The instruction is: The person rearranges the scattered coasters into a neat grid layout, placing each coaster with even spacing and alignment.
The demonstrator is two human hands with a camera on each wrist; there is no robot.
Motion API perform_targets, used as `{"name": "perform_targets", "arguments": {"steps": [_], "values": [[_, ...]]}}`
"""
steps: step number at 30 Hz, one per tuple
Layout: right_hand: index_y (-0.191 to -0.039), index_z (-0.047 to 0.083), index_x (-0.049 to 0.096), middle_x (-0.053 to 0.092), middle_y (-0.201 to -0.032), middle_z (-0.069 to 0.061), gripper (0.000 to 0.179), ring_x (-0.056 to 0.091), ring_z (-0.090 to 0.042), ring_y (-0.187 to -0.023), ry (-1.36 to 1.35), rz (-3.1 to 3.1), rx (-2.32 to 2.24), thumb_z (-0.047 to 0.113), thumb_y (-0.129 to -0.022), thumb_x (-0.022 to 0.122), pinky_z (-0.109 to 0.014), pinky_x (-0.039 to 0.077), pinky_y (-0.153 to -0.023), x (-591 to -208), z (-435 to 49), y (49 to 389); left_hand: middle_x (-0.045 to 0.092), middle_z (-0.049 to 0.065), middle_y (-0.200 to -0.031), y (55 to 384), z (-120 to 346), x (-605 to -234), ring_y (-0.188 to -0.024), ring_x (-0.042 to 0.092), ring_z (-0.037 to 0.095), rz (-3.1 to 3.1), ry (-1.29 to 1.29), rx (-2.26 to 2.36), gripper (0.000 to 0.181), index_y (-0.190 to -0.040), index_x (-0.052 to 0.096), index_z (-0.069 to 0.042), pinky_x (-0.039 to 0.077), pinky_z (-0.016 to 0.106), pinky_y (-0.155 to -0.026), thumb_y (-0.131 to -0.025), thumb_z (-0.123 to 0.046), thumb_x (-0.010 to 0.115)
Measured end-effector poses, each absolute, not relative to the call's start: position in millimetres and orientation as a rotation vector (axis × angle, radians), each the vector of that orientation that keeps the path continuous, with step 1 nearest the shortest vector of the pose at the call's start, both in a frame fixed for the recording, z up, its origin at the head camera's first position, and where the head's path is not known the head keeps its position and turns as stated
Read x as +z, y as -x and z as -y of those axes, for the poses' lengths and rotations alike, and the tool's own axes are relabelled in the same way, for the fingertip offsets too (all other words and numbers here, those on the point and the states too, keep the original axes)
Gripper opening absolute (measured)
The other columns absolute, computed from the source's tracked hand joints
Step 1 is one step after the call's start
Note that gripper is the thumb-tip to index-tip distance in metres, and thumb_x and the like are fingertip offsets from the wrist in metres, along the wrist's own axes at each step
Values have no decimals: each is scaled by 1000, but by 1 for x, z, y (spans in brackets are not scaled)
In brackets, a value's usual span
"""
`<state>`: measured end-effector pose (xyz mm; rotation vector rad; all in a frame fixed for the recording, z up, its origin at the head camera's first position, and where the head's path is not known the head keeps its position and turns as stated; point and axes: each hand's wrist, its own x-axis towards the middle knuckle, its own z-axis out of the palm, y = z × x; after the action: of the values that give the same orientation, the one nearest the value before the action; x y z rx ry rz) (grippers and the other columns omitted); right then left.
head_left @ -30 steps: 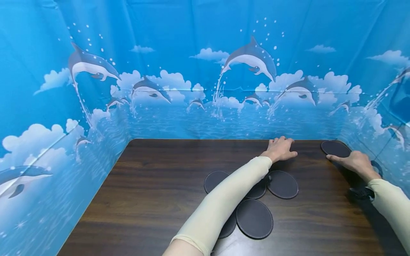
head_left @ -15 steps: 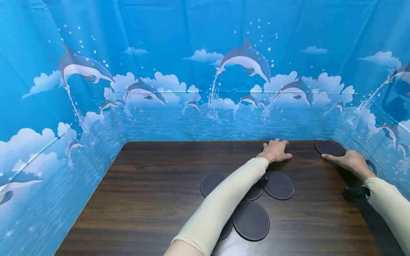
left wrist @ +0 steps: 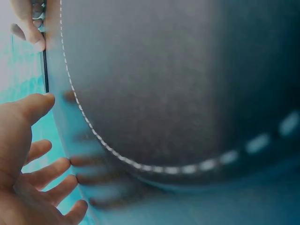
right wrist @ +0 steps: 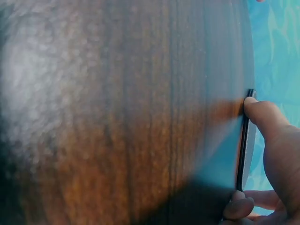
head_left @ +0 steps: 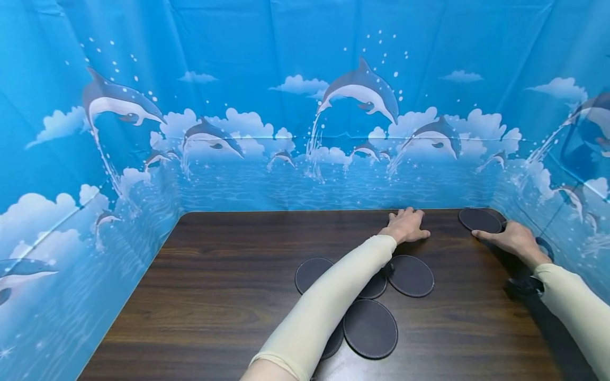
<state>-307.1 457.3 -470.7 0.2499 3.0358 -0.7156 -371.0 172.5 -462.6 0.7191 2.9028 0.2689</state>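
At the table's back right corner my right hand holds a round dark coaster by its edge. The right wrist view shows this coaster edge-on, with the thumb at one end and fingertips at the other. My left hand reaches to the table's back edge with its fingers spread, and the left wrist view shows nothing in its grasp. Several more coasters lie together under and around the left forearm: one at the right, one at the front, and others partly covered by the sleeve.
A dark wood-grain table spreads beneath both arms. Around its back and sides hangs a blue curtain printed with dolphins, close to the right hand. Dark camera gear sits at the right wrist.
The right hand and its coaster have shifted slightly left along the back edge. The left hand stays in place; the whole head view has drifted a little.
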Motion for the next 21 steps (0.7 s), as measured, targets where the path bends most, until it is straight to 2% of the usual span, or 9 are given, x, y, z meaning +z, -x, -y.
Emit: {"name": "perform_targets", "arguments": {"steps": [5, 10, 15, 21], "values": [[-137, -31, 26, 37, -124, -52, 120, 46, -64, -106, -234, -2981, -708, 72, -88, 62, -68, 46, -78, -469, -457, 311, 38, -10, -152, 372, -172, -463, -142, 34, 15, -2904, -725, 205, 62, -154, 41, -38, 30, 42, -110, -98, -60, 57], [-144, -28, 12, 23, -137, -55, 123, 34, -69, -118, -184, -2904, -764, 73, -91, 56, -74, 38, -90, -466, -463, 317, 36, -10, -154, 373, -173, -462, -143, 32, 15, -2907, -735, 179, 63, -155, 39, -38, 28, 41, -111, -98, -60, 57], [-147, -26, 6, 15, -141, -55, 123, 26, -70, -123, -143, -2839, -757, 72, -92, 56, -75, 34, -93, -465, -466, 327, 35, -11, -155, 372, -174, -463, -144, 30, 14, -2893, -729, 156, 63, -155, 38, -39, 27, 41, -112, -98, -60, 56], [-147, -26, 3, 18, -138, -56, 126, 32, -69, -120, -101, -2841, -740, 68, -90, 64, -72, 38, -91, -463, -466, 332, 34, -11, -155, 371, -175, -463, -144, 30, 13, -2892, -733, 133, 62, -155, 39, -39, 28, 40, -112, -99, -61, 55]]}}
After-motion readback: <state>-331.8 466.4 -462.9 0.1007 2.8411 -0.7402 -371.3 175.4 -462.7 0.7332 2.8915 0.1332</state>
